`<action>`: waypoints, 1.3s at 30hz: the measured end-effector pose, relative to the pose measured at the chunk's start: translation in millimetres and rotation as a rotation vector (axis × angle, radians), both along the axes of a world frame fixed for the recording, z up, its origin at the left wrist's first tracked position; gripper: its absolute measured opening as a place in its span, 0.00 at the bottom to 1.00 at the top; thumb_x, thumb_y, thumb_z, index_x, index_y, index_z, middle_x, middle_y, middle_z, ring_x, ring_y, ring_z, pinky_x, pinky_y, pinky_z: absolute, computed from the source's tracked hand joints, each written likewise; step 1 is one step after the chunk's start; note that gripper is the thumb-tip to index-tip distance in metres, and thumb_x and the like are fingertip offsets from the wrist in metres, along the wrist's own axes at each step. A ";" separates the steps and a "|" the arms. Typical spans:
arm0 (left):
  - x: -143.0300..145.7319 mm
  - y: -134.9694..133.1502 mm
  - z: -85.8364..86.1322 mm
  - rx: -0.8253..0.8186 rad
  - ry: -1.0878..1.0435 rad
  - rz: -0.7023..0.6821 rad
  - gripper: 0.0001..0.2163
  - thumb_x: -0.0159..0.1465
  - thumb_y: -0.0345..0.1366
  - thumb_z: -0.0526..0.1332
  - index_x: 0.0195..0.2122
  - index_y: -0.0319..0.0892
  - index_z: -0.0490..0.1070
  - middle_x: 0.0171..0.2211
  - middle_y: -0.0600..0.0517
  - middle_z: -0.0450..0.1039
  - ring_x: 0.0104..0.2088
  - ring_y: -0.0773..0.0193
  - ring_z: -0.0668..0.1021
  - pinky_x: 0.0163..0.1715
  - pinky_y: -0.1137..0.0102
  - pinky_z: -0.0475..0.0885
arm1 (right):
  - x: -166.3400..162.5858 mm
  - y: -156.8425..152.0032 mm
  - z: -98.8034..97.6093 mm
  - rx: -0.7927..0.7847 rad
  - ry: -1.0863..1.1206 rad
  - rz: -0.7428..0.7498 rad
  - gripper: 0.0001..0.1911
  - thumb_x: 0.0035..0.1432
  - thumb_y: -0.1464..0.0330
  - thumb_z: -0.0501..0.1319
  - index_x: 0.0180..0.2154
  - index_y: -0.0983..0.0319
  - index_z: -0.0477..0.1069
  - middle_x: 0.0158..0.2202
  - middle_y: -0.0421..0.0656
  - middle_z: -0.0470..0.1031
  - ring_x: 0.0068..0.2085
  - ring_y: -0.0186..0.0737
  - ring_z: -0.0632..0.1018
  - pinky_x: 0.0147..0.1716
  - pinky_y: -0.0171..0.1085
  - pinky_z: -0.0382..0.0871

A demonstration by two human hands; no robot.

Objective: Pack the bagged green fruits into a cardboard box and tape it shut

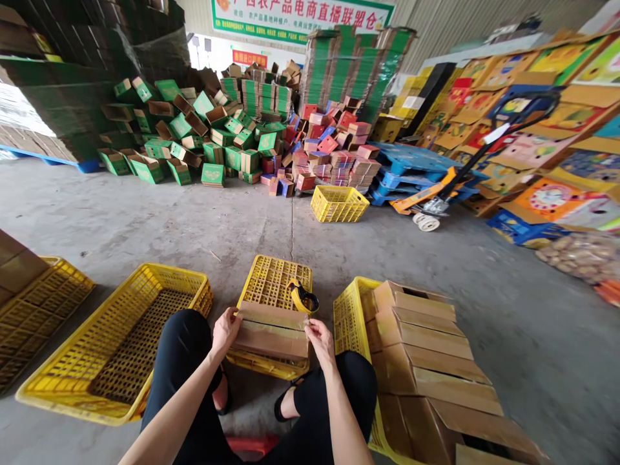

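A flattened-looking brown cardboard box with a seam along its top lies on an upturned yellow crate between my knees. My left hand grips the box's left end, thumb and fingers closed on the edge. At the opposite end my right hand pinches the edge near the seam; a small shiny bit, perhaps tape, shows by its fingertips. Just beyond the box, a yellow and black tape dispenser rests on the crate, close to my right hand but apart from it.
On my right a yellow crate holds several closed cardboard boxes. A yellow crate with a bare bottom stands at left. Farther off are another yellow crate, piled green boxes, blue pallets and a pallet jack.
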State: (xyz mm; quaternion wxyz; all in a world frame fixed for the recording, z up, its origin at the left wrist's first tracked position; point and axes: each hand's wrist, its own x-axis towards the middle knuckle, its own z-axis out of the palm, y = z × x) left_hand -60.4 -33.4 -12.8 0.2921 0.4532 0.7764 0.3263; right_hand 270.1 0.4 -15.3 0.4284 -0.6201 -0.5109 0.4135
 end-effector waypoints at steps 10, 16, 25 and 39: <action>1.1 -4.8 -5.9 0.046 -0.061 0.034 0.09 0.62 0.33 0.62 0.44 0.43 0.76 0.40 0.49 0.83 0.40 0.59 0.84 0.44 0.69 0.75 | 1.8 -1.9 -2.6 0.012 -0.003 0.071 0.29 0.48 0.40 0.69 0.32 0.61 0.80 0.29 0.47 0.82 0.30 0.46 0.81 0.32 0.41 0.77; -0.7 -4.1 -7.4 0.048 -0.093 0.051 0.09 0.61 0.34 0.63 0.42 0.43 0.78 0.39 0.48 0.84 0.40 0.58 0.85 0.43 0.68 0.76 | 3.6 -2.5 -3.5 0.014 -0.018 0.103 0.32 0.49 0.39 0.68 0.33 0.62 0.81 0.29 0.48 0.82 0.30 0.46 0.81 0.32 0.41 0.76; -4.3 -2.7 -7.5 0.017 -0.085 0.042 0.08 0.61 0.33 0.65 0.40 0.43 0.81 0.40 0.48 0.85 0.42 0.57 0.85 0.41 0.70 0.75 | 4.1 -5.3 -1.6 0.032 -0.098 0.109 0.21 0.50 0.48 0.70 0.33 0.59 0.81 0.33 0.47 0.83 0.34 0.47 0.81 0.38 0.42 0.76; -2.4 0.2 -13.8 0.040 0.066 -0.017 0.06 0.61 0.30 0.64 0.38 0.42 0.79 0.37 0.49 0.81 0.40 0.59 0.83 0.43 0.70 0.73 | 5.8 -0.7 -20.9 0.164 -0.255 0.132 0.18 0.54 0.49 0.67 0.30 0.57 0.79 0.33 0.44 0.79 0.31 0.44 0.79 0.39 0.43 0.77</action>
